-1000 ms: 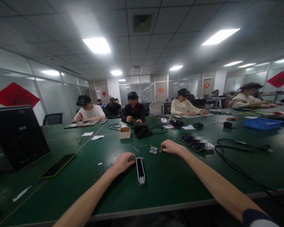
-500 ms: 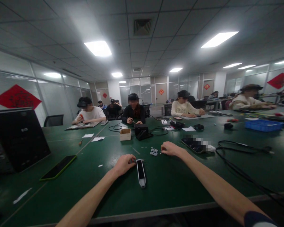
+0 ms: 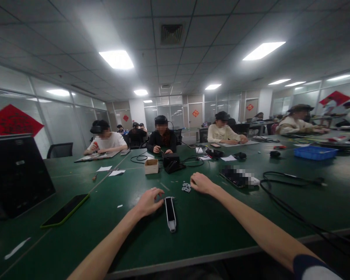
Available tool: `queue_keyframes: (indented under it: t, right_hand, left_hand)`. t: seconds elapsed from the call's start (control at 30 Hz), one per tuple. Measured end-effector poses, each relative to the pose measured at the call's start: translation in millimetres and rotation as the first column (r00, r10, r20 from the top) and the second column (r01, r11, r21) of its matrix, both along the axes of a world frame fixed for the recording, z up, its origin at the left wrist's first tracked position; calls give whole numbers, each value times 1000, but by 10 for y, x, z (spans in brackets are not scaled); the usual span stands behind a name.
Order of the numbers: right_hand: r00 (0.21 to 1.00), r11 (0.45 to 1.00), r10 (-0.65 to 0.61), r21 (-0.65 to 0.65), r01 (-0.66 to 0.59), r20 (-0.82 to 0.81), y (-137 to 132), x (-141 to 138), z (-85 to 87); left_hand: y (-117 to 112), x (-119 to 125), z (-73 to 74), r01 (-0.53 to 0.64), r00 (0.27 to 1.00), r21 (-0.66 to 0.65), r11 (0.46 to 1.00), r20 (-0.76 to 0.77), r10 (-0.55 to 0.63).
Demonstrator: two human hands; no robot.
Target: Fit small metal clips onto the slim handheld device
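A long, narrow device with a pale frame and a dark middle [image 3: 170, 214] lies on the green table, its tapered end toward me. Just left of its far end is my left hand [image 3: 149, 201], thumb and fingers apart, holding nothing. My right hand [image 3: 203, 182] rests farther off to the right, fingers curled down to the tabletop; whatever is between the fingertips is too small or hidden. Beside those fingertips sits a little cluster of grey metal-looking pieces [image 3: 186, 188].
Beyond my hands stand a small open box [image 3: 151, 167] and a black device [image 3: 172, 162]. A green-edged phone [image 3: 65, 210] and a black computer case [image 3: 20, 175] are left. Right are a black cable [image 3: 280, 198] and blue tray [image 3: 315, 152]. Several people sit around the table.
My left hand's fingers have spread and drawn slightly away from the narrow device's far end. The right hand has moved closer to the grey pieces. The view has shifted slightly.
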State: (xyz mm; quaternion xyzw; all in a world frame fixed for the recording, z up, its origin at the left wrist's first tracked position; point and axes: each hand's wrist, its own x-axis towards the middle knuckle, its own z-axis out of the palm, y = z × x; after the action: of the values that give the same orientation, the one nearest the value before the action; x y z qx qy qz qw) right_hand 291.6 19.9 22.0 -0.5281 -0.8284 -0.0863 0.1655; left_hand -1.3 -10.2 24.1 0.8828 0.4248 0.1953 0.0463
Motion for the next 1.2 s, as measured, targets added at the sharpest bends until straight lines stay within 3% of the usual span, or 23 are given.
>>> queue_keyframes:
  t: [0.1, 0.23, 0.43, 0.57, 0.7, 0.8, 0.87, 0.93, 1.07, 1.2]
  right_hand:
    - [978, 990, 139, 14, -139, -156, -165, -248, 12]
    - [881, 949, 300, 19, -315, -366, -386, -641, -52]
    - [760, 928, 274, -44, -369, -589, -445, -860, -191]
    - [753, 919, 243, -104, -381, -611, -445, -816, -185]
    - [834, 922, 330, -37, -384, -443, -464, -743, -95]
    - [937, 970, 239, 28, -240, -254, -382, -604, -24]
    - [982, 998, 65, 33, -61, -175, -266, -444, -8]
    - [982, 991, -130, 13, 133, -137, -125, -234, -28]
    - [863, 871, -492, -73, 486, -113, 126, 235, -150]
    - [742, 736, -669, -184, 651, -53, 266, 557, -288]
  left_hand:
    - [-18, 19, -4, 12, 997, 90, 996, 77, -19]
    - [-44, 95, -56, 82, 982, 193, 978, 151, -112]
    - [-93, 161, -90, 195, 955, 253, 948, 169, -242]
    - [-85, 167, -94, 188, 958, 251, 950, 166, -233]
    - [-70, 164, -77, 159, 970, 238, 958, 143, -196]
    - [-34, 129, -55, 100, 979, 233, 967, 151, -138]
    - [3, 92, -45, 73, 980, 225, 971, 164, -112]
    - [41, 55, -41, 57, 981, 216, 975, 169, -95]
    - [86, 9, -45, 35, 986, 191, 981, 152, -65]
    - [96, 4, -63, 24, 989, 185, 982, 138, -51]
